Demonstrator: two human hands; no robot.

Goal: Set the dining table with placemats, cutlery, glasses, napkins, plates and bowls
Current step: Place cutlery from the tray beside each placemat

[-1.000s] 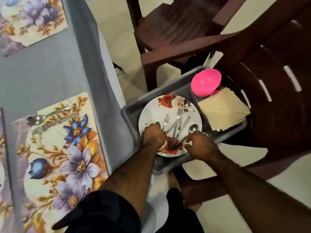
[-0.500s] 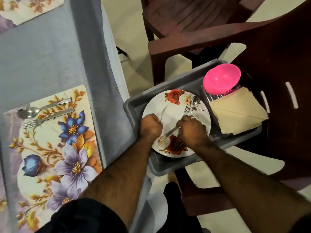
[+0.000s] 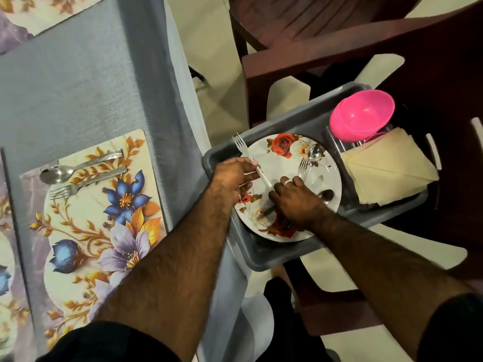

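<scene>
- The left hand pinches a fork by its handle, tines pointing up and away, lifted over the left edge of the plate.
- The right hand lies knuckles-up on the plate, fingers curled over a knife whose tip sticks out to the left; it seems to be gripping the handle, though the palm hides the hold.
- A ring shows on one finger of that hand.
- The plate, white with red roses, sits in a grey tray resting on a dark red chair.
- More cutlery lies on the plate: a second fork and a spoon near the far rim, and another spoon just right of the right hand.
- Stacked pink bowls stand in the far right corner of the tray, with folded beige napkins just in front of them.
- On the table's grey cloth, a flowered placemat carries a spoon and fork side by side at its far end.
- Another placemat lies farther up the table.
</scene>
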